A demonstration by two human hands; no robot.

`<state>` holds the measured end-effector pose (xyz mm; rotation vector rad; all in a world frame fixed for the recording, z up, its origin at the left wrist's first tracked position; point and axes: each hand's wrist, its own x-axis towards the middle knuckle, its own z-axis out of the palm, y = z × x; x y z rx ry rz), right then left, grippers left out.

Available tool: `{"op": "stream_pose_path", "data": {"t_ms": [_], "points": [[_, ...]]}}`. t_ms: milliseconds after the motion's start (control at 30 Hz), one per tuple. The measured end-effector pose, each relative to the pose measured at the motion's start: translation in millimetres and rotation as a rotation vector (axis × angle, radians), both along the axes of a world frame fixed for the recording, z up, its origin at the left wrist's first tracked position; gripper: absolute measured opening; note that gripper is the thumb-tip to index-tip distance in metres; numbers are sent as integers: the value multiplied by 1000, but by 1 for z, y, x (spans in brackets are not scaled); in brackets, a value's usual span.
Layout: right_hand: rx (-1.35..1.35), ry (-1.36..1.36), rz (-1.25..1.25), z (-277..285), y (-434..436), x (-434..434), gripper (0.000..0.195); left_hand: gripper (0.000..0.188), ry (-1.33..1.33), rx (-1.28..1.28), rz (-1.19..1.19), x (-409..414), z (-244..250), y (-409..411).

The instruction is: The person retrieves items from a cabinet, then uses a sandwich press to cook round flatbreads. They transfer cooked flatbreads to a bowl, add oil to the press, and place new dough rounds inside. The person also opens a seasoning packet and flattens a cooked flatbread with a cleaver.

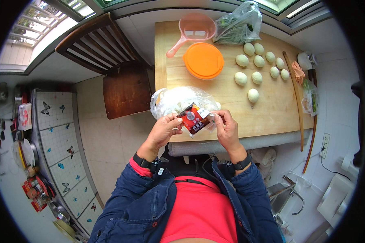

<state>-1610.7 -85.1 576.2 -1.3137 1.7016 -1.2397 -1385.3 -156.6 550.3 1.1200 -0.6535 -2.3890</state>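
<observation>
Between my two hands, over the near edge of the wooden tabletop [270,118], is a small red and dark printed food packet [194,119] with a white sticker. My left hand [165,129] pinches its left side between thumb and fingers. The clear plastic at the packet's right end is gripped by my right hand [226,129]. Just beyond them lies a clear plastic bag [182,98], its contents partly hidden by glare and the packet. Several pale dough balls [253,95] are spread over the right half of the tabletop.
An orange-lidded container [203,60], a pink plastic dipper [197,27] and a plastic bag of greens [238,25] stand farther back. A long wooden rod [295,100] lies along the right side, beside another bag of greens [310,98]. A wooden chair [126,91] stands left of the table.
</observation>
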Motion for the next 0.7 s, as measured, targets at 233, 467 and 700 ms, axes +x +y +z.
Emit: {"op": "stream_pose_path", "data": {"t_ms": [233,467,700], "points": [[75,-10,34,2,3,-4,9,9,-40,-17,22,-1,-5,0],[92,-55,67,6,2,-3,8,35,-259,-238,84,-9,-4,7],[165,-13,114,4,3,-5,8,50,-609,-1253,-119,-29,27,21]]}}
